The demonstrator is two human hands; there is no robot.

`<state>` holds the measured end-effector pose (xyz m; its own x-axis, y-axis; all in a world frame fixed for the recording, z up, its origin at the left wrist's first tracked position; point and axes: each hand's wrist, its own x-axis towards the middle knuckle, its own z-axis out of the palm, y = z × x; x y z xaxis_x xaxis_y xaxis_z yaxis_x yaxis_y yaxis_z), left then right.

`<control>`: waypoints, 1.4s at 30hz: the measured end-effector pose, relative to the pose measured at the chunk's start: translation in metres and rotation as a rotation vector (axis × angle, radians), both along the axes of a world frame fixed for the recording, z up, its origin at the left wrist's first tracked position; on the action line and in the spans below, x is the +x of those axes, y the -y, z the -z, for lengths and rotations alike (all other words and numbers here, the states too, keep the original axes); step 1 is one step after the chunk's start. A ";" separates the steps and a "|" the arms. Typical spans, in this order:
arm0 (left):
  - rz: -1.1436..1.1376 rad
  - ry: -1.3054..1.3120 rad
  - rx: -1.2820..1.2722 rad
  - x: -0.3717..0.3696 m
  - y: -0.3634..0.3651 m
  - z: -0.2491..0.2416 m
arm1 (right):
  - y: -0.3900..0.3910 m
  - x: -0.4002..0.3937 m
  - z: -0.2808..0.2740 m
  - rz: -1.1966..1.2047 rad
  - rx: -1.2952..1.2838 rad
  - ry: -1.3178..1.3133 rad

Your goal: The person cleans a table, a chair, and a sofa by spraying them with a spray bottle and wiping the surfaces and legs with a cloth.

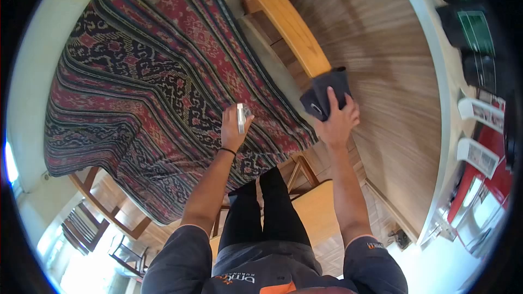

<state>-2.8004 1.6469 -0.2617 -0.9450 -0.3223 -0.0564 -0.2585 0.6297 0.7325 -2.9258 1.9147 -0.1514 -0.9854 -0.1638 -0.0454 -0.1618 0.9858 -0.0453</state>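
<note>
My left hand (233, 133) is closed around a small white, box-like object (241, 118) with a paler, see-through-looking side, held over the patterned woven cloth (158, 76). A dark band circles that wrist. On the right, my right hand (338, 122) grips a folded dark grey cloth (329, 91) with a small light mark on it. The cloth lies against the end of a curved wooden rail (289, 19) and overlaps it in this view. My right fingers are spread across its front face.
A wood-grain panel (381, 87) rises on the right. White cards with pictures (478, 157) stand along its ledge. Below my arms is a wooden bench seat (313, 209). A dark wooden chair (84, 228) stands at the lower left.
</note>
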 end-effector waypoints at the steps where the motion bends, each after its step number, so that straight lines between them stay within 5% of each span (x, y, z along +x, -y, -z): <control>1: 0.000 0.012 -0.016 0.004 0.005 0.007 | -0.002 -0.004 -0.003 -0.028 -0.004 -0.052; 5: 0.196 0.094 0.008 0.013 0.052 0.015 | -0.002 -0.028 0.001 0.002 -0.198 0.101; 7: 0.349 0.328 -0.159 0.002 0.109 0.010 | 0.012 -0.043 0.001 -0.015 -0.011 0.128; 10: -0.318 0.707 -0.375 -0.003 0.172 0.062 | 0.062 -0.071 -0.002 -0.026 0.078 0.094; 13: -0.574 1.106 0.001 -0.043 0.186 0.095 | 0.125 -0.119 0.000 -0.048 0.067 0.018; 16: -0.559 1.315 0.105 -0.068 0.189 0.103 | 0.188 -0.176 -0.004 -0.128 -0.066 0.002; 23: -0.530 1.380 0.168 -0.081 0.195 0.111 | 0.308 -0.330 -0.003 -0.588 -0.283 -0.079; 25: -0.533 1.419 0.140 -0.079 0.196 0.129 | 0.329 -0.356 -0.019 -0.592 -0.299 0.092; 30: -0.489 1.477 0.141 -0.066 0.200 0.174 | 0.325 -0.343 -0.030 -0.557 -0.271 0.200; 33: -0.369 1.430 0.299 -0.073 0.209 0.160 | 0.285 -0.301 0.000 -0.712 -0.295 -0.191; 37: -0.024 1.354 0.673 -0.048 0.220 0.205 | 0.230 -0.203 -0.009 -0.615 0.118 -0.165; 40: -0.126 1.336 0.378 -0.057 0.209 0.177 | 0.213 -0.174 0.005 -0.655 0.605 -0.174; 42: -0.256 1.367 0.233 -0.047 0.200 0.201 | 0.226 -0.182 0.014 -0.726 0.762 -0.245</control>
